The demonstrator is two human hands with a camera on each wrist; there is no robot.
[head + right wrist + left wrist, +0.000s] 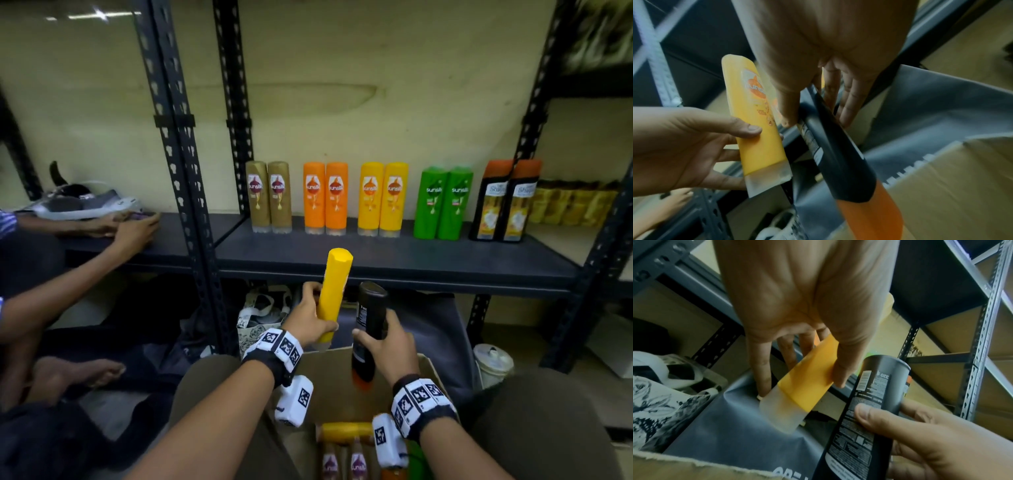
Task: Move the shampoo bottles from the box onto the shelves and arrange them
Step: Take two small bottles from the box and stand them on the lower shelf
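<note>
You've got one in each hand: left hand (310, 320) fingers wrapped round the yellow bottle (334, 291), right hand (387, 344) gripping the black bottle (370, 329). Both stand long-axis up, clear cap and orange cap down, just above the box (342, 387). The shelf (394, 255) sits ahead and above your fingers, yellow nearer.

Yellow shampoo bottle (333, 294) and black bottle (370, 329) held above box (342, 383), ten bottles paired on shelf (394, 255)
</note>
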